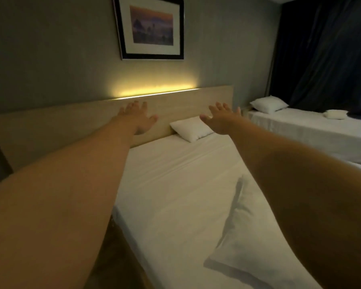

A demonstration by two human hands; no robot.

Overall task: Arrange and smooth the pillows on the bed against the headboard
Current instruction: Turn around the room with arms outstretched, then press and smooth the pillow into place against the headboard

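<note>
A white pillow (192, 128) lies at the head of the near bed (175, 184), touching the wooden headboard (71, 126). A second white pillow (244, 236) lies lower on the same bed, partly hidden under my right forearm. Both arms are stretched toward the headboard. My left hand (139, 117) hovers in front of the headboard, left of the far pillow, fingers spread and empty. My right hand (221, 119) is held just right of and above that pillow, also spread and empty. Neither hand touches a pillow.
A second bed (311, 130) stands at the right with one pillow (269, 104) at its head and a smaller one (336, 114) further along. Dark curtains (325, 55) hang behind it. A framed picture (151, 28) hangs above the lit headboard.
</note>
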